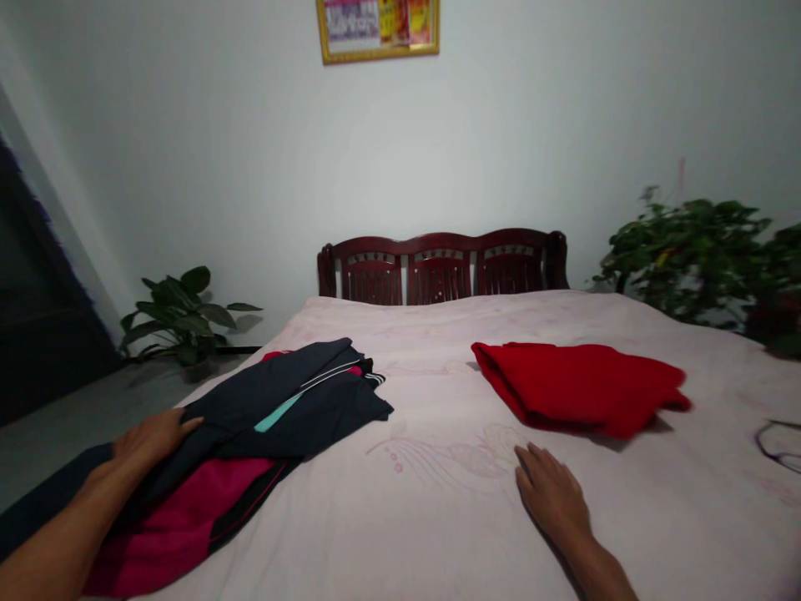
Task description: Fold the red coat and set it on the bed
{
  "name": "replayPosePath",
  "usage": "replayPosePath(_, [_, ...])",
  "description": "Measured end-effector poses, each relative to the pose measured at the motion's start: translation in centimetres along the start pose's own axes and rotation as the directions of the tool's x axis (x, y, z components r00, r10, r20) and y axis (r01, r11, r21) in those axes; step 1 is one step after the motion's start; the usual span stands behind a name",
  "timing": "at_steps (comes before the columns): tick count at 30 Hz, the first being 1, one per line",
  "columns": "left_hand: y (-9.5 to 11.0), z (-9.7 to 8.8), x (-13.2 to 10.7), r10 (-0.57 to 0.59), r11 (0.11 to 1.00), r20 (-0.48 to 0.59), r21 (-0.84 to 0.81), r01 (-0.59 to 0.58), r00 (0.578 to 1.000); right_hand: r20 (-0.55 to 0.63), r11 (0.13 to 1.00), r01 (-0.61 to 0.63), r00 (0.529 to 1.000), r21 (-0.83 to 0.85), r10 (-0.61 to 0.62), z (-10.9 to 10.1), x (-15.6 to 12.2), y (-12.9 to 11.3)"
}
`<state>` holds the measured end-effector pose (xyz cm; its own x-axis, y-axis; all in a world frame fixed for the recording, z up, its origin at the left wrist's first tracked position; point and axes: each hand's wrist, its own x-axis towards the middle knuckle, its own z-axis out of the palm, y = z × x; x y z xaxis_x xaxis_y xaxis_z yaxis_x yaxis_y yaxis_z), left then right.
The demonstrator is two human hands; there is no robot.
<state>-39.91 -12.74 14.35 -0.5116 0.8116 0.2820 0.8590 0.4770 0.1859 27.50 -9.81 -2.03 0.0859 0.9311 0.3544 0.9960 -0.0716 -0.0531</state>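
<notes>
My left hand [153, 436] is at the left, closed on a dark navy garment [250, 401]. Its thumb lies over the cloth, and the other fingers are mostly hidden. White piping and a teal stripe mark the navy cloth, which trails off past my wrist at the lower left. Beneath it lies a magenta and black garment [181, 517]. My right hand [554, 494] rests palm down on the pale pink bedsheet [425, 517], its fingers stretched forward and holding nothing. Beyond its fingertips, to the right, lies a folded red cloth [581, 388].
A dark wooden headboard [438, 267] stands at the far end of the bed. Eyeglasses [779, 455] lie at the right edge of view. Potted plants flank the bed, one on the left [181, 317] and leafy greenery [694, 250] on the right. A framed picture [381, 29] hangs above.
</notes>
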Motion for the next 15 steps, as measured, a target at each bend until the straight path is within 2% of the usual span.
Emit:
replayPosePath(2, [1.5, -1.3, -0.1, -0.027, 1.0, 0.022, -0.004, 0.027, 0.999, 0.001, 1.0, -0.003, 1.0, 0.014, 0.003, -0.2, 0.0, -0.1])
replayPosePath(5, [5.4, -3.6, -1.3, -0.015, 0.98, -0.1, -0.197, -0.005, 0.995, -0.002, 0.998, -0.008, 1.0, 0.07, 0.008, -0.3, 0.0, -0.1])
replayPosePath(6, [7.2, -4.1, -2.1, 0.016, 0.944, -0.179, -0.32, -0.074, 0.984, -0.006, 0.995, -0.011, 1.0, 0.097, 0.012, -0.3, 0.1, -0.1])
replayPosePath(7, [9.3, -4.4, -3.1, 0.086, 0.874, -0.246, -0.446, -0.192, 0.965, -0.008, 0.991, -0.013, 1.0, 0.13, 0.015, -0.4, 0.1, -0.1])
replayPosePath(8, [11.4, -4.5, -4.4, 0.148, 0.832, -0.268, -0.488, -0.266, 0.952, -0.011, 0.985, -0.015, 1.0, 0.172, 0.018, -0.5, 0.2, 0.0])
replayPosePath(11, [18.0, -3.0, -10.0, 0.355, 0.733, -0.23, -0.533, -0.423, 0.906, -0.026, 0.925, -0.017, 0.999, 0.379, 0.029, -1.0, 0.4, 0.1])
replayPosePath(12, [20.0, -2.2, -12.3, 0.523, 0.649, -0.17, -0.555, -0.52, 0.835, -0.027, 0.879, -0.028, 0.999, 0.476, 0.047, -1.3, 0.4, -0.1])
replayPosePath(13, [21.6, -1.4, -14.8, 0.698, 0.537, -0.1, -0.581, -0.611, 0.709, -0.018, 0.816, -0.049, 0.997, 0.577, 0.072, -1.6, 0.5, -0.3])
replayPosePath(14, [23.0, -0.7, -17.2, 0.836, 0.415, -0.034, -0.615, -0.67, 0.548, 0.005, 0.738, -0.075, 0.995, 0.671, 0.097, -2.1, 0.4, -0.7])
replayPosePath(15, [24.1, -0.2, -19.5, 0.926, 0.298, 0.021, -0.651, -0.698, 0.376, 0.037, 0.65, -0.102, 0.993, 0.753, 0.112, -2.5, 0.3, -1.2])
